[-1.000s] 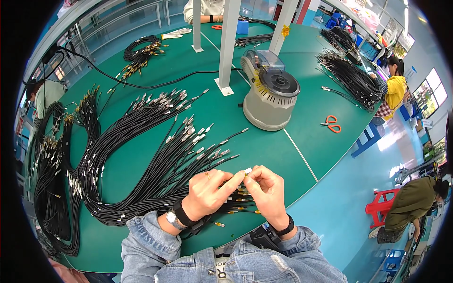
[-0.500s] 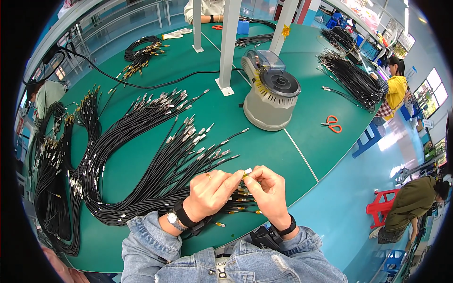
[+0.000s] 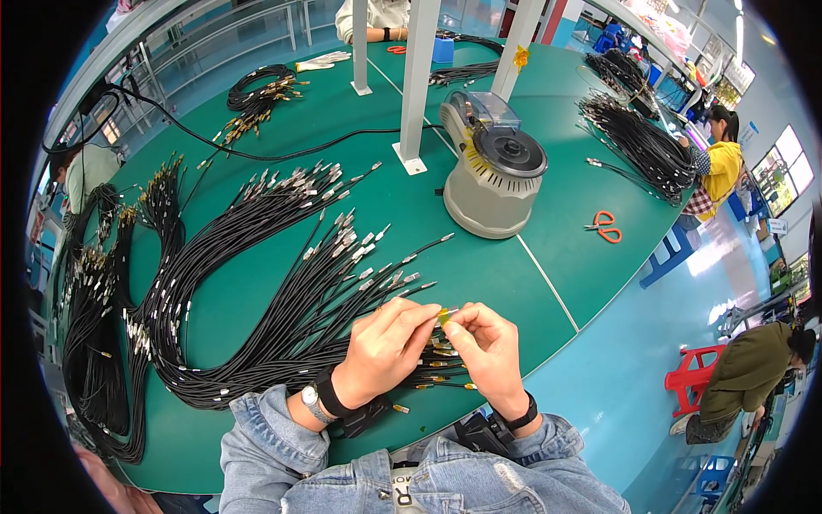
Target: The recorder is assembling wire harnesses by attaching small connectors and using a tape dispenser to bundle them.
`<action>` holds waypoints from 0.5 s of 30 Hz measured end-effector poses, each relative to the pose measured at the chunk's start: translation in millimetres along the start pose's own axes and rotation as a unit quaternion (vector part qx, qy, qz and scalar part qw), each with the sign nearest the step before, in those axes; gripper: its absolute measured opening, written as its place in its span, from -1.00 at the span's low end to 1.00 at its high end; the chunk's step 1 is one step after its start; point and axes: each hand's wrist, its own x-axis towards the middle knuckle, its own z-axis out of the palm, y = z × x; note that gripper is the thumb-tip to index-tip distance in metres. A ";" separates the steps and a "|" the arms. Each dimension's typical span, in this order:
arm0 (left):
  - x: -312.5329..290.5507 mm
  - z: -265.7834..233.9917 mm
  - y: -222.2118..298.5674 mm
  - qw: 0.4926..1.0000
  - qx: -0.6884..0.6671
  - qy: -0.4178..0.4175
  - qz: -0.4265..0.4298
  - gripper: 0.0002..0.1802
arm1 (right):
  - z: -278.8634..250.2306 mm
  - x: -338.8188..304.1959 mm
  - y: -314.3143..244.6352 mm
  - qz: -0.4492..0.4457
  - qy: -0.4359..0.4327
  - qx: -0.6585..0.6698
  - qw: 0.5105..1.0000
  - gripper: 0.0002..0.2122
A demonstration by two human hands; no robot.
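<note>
My left hand (image 3: pixel 377 353) and my right hand (image 3: pixel 492 353) meet over the near part of the green table. Between their fingertips is a small silvery connector (image 3: pixel 445 317) with amber-yellow tape on it. Both hands pinch it with thumb and forefinger; its cable is hidden by the hands. Under and beside them lie black cables (image 3: pixel 265 355), fanned out, several with yellow-taped ends (image 3: pixel 438 378) and others with bare silvery connectors (image 3: pixel 342 236).
A grey tape dispenser (image 3: pixel 490 193) stands beyond my hands, near grey posts (image 3: pixel 417 94). Orange-handled scissors (image 3: pixel 606 227) lie at the right. More cable bundles (image 3: pixel 634 137) rest at the far right. A red stool (image 3: pixel 692 368) and co-workers are beyond the green table (image 3: pixel 548 343).
My left hand has turned, its fingers straightening and rising slightly at the connector. More of the yellow tape shows between the fingertips. My right hand has barely moved.
</note>
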 end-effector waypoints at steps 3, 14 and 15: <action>-0.2 -0.9 1.0 1.000 -0.019 -0.007 -0.024 -0.76 | 0.2 0.8 1.5 0.000 0.003 0.006 1.000 -0.95; 5.3 -9.2 6.2 0.989 -0.072 -0.045 -0.125 -0.83 | -0.1 2.4 4.1 0.001 0.005 0.010 1.000 -0.95; 5.0 -9.0 4.8 0.991 -0.067 -0.039 -0.111 -0.84 | 0.8 2.3 3.9 0.001 0.008 0.014 1.000 -0.93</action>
